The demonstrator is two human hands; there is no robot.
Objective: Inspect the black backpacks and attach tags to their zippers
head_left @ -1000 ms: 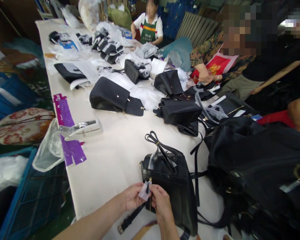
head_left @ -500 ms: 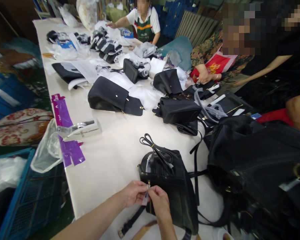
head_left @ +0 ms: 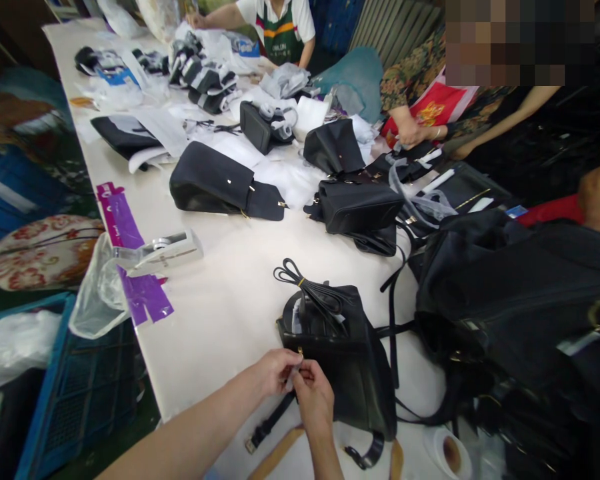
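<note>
A black leather bag [head_left: 360,380] lies on the table before me, with a looped cord-like strap [head_left: 325,298] tied by a yellow band on its top. At the bag's left side, my left hand [head_left: 279,371] pinches a gold zipper pull [head_left: 301,351] that has a thin clear plastic wrap [head_left: 291,379] on it. My right hand [head_left: 314,390] is closed beside it, fingertips meeting the left hand's at the wrapped pull. Fingers hide most of the pull. A buckled strap [head_left: 273,421] extends from the bag below my hands.
A tape dispenser [head_left: 167,252] sits by the left table edge near purple tape [head_left: 147,293]. Other black bags [head_left: 213,180] lie ahead; a large black pile [head_left: 510,287] fills the right. A tape roll [head_left: 447,453] is at front right. Co-workers stand at the far and right sides.
Both hands stay at the zipper pull, fingers now closer together and covering more of the plastic wrap. The view has shifted slightly, showing more of the front table edge and a tape roll.
</note>
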